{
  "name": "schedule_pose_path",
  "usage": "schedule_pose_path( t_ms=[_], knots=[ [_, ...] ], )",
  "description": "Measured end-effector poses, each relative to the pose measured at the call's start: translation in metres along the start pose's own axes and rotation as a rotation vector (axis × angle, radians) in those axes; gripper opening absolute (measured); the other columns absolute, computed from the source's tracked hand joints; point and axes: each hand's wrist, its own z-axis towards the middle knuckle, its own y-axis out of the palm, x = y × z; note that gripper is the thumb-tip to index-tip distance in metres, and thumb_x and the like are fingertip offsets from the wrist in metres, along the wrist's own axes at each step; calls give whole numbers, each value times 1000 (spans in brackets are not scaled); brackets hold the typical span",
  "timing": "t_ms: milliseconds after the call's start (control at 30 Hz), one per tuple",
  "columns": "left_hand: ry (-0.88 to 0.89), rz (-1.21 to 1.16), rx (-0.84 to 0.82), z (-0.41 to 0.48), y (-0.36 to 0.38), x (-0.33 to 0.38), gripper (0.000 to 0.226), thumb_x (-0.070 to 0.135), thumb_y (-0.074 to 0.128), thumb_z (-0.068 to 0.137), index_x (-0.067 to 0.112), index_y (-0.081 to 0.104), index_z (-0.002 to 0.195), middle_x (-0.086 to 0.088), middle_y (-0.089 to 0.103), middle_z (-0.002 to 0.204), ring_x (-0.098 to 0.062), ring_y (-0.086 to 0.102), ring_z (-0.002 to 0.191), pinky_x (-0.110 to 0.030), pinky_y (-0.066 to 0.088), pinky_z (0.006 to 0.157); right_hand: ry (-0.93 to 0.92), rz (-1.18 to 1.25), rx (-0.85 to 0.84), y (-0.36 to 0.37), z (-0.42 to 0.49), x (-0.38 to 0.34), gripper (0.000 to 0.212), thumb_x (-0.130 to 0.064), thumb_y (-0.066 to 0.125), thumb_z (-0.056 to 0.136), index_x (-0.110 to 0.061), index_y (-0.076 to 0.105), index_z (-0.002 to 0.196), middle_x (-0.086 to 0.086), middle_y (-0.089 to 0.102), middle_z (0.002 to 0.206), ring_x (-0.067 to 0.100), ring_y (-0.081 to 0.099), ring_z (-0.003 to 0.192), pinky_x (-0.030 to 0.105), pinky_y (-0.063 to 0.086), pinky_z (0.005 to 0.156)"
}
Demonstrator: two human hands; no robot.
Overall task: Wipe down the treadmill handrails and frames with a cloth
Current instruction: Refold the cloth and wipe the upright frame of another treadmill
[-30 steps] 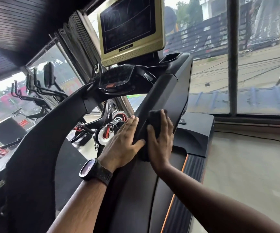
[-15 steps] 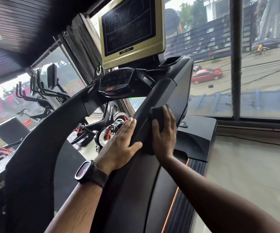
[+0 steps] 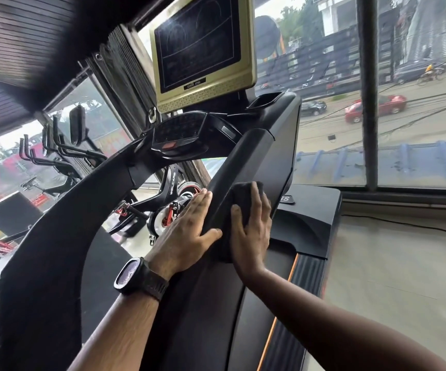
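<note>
- One short stretch is under the cloth. The right hand (image 3: 252, 231) presses a dark folded cloth (image 3: 243, 198) with flat fingers against the outer side of the black padded right handrail (image 3: 246, 164), about midway along it.
- The left hand (image 3: 187, 231) lies flat on the rail's inner side, fingers straight and thumb spread. It holds nothing.
- The job looks partway done at best. The black curved left handrail (image 3: 55, 223) and the black side frame panel (image 3: 283, 145) are well apart from the cloth, and no wipe marks show what is already clean.
- Much of the cloth is hidden under the palm, and the forearms cover the rail's lower end.
</note>
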Motion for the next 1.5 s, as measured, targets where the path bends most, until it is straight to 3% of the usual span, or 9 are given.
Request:
schedule_pose_path(
  t_ms=[100,267,467,600,767,933,1100,1267,1500],
  knots=[
    [-7,-7,-14,2,-1,1,93,62,41,77,31,7,158,19,-1,164,14,-6,144,-34,10,124,-198,-94,-17,-1,22,3,57,-47,46,96,-44,35,152,-11,35,160,18,37,145,38,33,113],
    [6,4,-11,6,0,0,93,61,41,77,30,7,158,17,0,165,13,-6,144,-34,11,125,181,38,40,2,23,6,57,-46,46,99,-48,28,154,-15,33,159,22,40,140,40,33,110],
    [-2,3,-19,10,-1,3,90,55,46,80,31,7,158,18,0,164,14,-6,144,-30,8,123,-121,-82,1,0,42,7,56,-49,45,96,-47,34,151,-15,35,159,18,39,141,38,35,109],
    [6,23,-14,14,-1,3,92,59,43,78,31,7,158,18,0,164,14,-6,144,-31,9,124,237,58,37,0,48,7,59,-46,48,98,-53,27,152,-16,33,159,23,41,139,45,37,110],
    [3,21,-24,20,-1,5,93,59,45,79,31,6,158,20,-3,164,14,-7,144,-30,7,124,-154,-66,-27,-2,58,3,58,-52,46,94,-51,32,150,-16,34,159,16,39,139,39,36,109],
    [16,19,-13,27,1,4,94,61,42,77,29,7,159,18,-1,165,13,-6,144,-34,10,125,158,84,59,0,53,5,61,-56,41,89,-54,29,149,-18,37,156,17,43,137,51,40,109],
    [2,2,-17,30,0,7,97,63,42,75,30,7,159,18,-1,164,14,-7,144,-32,7,125,-259,-87,-37,-2,54,9,57,-47,49,93,-46,37,149,-13,36,160,20,37,143,44,38,111],
    [7,37,-23,35,2,5,96,62,41,75,29,6,159,17,-2,165,13,-7,144,-34,10,125,127,40,46,0,67,8,62,-60,37,90,-52,28,151,-18,34,158,18,42,138,52,40,109],
    [-2,34,-24,44,2,9,95,62,43,76,32,6,158,19,-1,164,13,-5,144,-33,10,124,-122,-73,-12,-4,93,19,57,-51,45,94,-46,34,150,-12,36,159,20,41,139,45,39,111]
  ],
)
